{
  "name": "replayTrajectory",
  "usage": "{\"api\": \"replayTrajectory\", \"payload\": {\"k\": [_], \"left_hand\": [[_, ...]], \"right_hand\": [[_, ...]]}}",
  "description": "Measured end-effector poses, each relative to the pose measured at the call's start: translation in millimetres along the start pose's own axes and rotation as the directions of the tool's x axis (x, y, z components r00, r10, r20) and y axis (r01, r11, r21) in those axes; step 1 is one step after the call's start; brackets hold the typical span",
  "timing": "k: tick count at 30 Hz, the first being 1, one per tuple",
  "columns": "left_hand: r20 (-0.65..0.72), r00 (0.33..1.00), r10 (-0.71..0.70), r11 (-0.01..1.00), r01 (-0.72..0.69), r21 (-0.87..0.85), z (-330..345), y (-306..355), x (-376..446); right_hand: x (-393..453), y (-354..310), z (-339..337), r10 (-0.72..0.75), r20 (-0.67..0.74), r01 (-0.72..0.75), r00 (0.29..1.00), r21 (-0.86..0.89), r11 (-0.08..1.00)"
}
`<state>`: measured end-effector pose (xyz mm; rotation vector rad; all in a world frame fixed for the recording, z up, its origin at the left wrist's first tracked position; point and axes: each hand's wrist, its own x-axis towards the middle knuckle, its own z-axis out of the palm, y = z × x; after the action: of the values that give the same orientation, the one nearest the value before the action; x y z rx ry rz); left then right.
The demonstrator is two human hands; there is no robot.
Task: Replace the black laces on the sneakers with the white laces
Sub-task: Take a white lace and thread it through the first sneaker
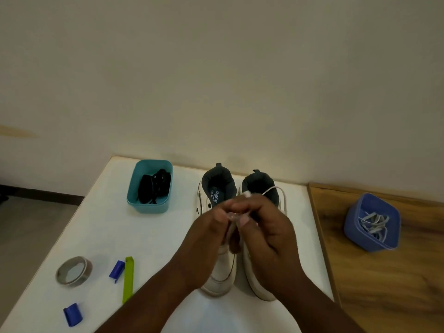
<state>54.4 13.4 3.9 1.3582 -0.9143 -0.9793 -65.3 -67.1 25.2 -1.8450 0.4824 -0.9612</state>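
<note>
2 hands: L hand (211,227) + R hand (262,222) pinch white lace (272,188) | over sneakers (222,272)

White sneakers (219,272); teal bin (150,186), black laces (155,186).

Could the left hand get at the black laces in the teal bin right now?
Probably yes, once freed. The left hand is pinching a white lace with the right hand, but the bare table leaves the way to the open-topped teal bin clear.

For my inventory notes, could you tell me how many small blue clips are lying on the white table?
2: one blue clip beside the green stick, another near the table's front-left edge. The arms might hide more.
</note>
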Motion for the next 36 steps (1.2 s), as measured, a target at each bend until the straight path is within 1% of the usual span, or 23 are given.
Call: {"api": "replayTrajectory", "payload": {"k": [1,3,5,7,9,10,12,13,14,15,16,17,19,21,23,24,26,28,31,32,34,35,36], "left_hand": [[0.037,0.997,0.061,0.991,-0.065,0.117,1.7,0.5,0.1],[0.081,0.982,0.169,0.906,-0.188,0.379,0.3,-3.4,1.6],[0.178,0.97,0.164,0.771,-0.239,0.59,-2.4,-6.4,2.4],[0.314,0.941,0.123,0.653,-0.315,0.689,-1.7,-11.3,-1.4],[0.416,0.903,0.106,0.592,-0.393,0.703,1.5,-14.6,-6.1],[0.435,0.894,0.105,0.6,-0.406,0.689,3.0,-16.0,-8.8],[0.382,0.914,0.134,0.694,-0.362,0.623,5.3,-13.3,-9.5],[0.295,0.943,0.158,0.771,-0.304,0.56,5.1,-13.4,-8.6],[0.164,0.972,0.167,0.855,-0.225,0.468,4.1,-13.7,-6.7],[0.052,0.99,0.128,0.928,-0.138,0.347,2.7,-13.0,-4.4],[-0.017,0.997,0.075,0.973,-0.07,0.221,1.8,-13.1,-1.7],[-0.044,0.999,0.03,0.992,-0.024,0.125,0.6,-13.3,-0.5],[-0.058,0.998,0.0,0.999,0.003,0.049,1.0,-5.0,1.3],[-0.097,0.994,-0.041,0.999,0.041,0.0,-0.3,5.5,4.2],[-0.1,0.992,-0.081,0.994,0.072,-0.086,-3.6,10.9,7.2],[-0.097,0.99,-0.106,0.986,0.092,-0.138,-5.4,13.0,8.4],[-0.125,0.982,-0.143,0.976,0.12,-0.18,-6.8,16.2,9.3],[-0.177,0.98,-0.094,0.989,0.07,-0.133,-4.2,15.9,8.9],[-0.275,0.959,0.07,0.997,-0.061,0.042,-2.9,11.6,10.1],[-0.296,0.95,0.097,0.995,-0.084,0.057,-4.0,10.6,10.6],[-0.296,0.95,0.104,0.995,-0.097,0.037,-5.3,11.2,10.2],[-0.269,0.96,0.084,0.996,-0.082,0.017,-4.8,12.2,9.4],[-0.219,0.974,0.053,0.999,-0.054,-0.001,-3.2,11.9,8.5]], "right_hand": [[1.5,-3.3,0.9,0.077,-0.063,-0.072,0.995,0.081,0.994],[8.0,-8.4,-1.7,0.174,-0.226,-0.137,0.958,0.168,0.976],[16.3,-7.5,-10.1,0.219,-0.395,-0.144,0.892,0.211,0.967],[21.8,-4.6,-18.6,0.233,-0.525,-0.102,0.819,0.267,0.958],[23.0,-2.9,-22.8,0.196,-0.592,-0.033,0.782,0.274,0.961],[22.8,-3.4,-23.5,0.173,-0.584,-0.01,0.793,0.272,0.962],[20.0,-8.1,-19.6,0.17,-0.464,-0.029,0.87,0.295,0.955],[17.8,-10.6,-15.7,0.191,-0.361,-0.072,0.913,0.318,0.945],[15.0,-14.0,-11.2,0.215,-0.241,-0.124,0.946,0.343,0.931],[11.7,-15.6,-7.3,0.227,-0.119,-0.173,0.967,0.35,0.921],[8.3,-15.5,-5.0,0.225,-0.005,-0.21,0.974,0.335,0.918],[5.4,-14.0,-3.6,0.22,0.1,-0.24,0.97,0.308,0.921],[1.7,-9.4,-3.9,0.211,0.296,-0.288,0.932,0.246,0.925],[-0.8,-5.1,-5.4,0.22,0.488,-0.321,0.845,0.131,0.938],[-2.8,-2.9,-6.1,0.266,0.605,-0.324,0.75,-0.013,0.946],[-3.9,-2.1,-6.2,0.286,0.627,-0.321,0.725,-0.06,0.945],[-6.1,2.2,-6.9,0.316,0.63,-0.325,0.709,-0.105,0.94],[-7.3,7.0,-5.2,0.351,0.586,-0.348,0.73,-0.123,0.93],[-2.5,7.5,1.0,0.459,0.407,-0.481,0.79,-0.052,0.875],[0.9,5.5,2.0,0.535,0.314,-0.554,0.784,-0.032,0.832],[7.2,4.9,0.2,0.694,0.147,-0.701,0.705,-0.008,0.713],[8.8,6.0,-1.3,0.744,0.125,-0.753,0.657,0.052,0.656],[10.0,5.8,-1.9,0.763,0.143,-0.776,0.631,0.145,0.614]]}}
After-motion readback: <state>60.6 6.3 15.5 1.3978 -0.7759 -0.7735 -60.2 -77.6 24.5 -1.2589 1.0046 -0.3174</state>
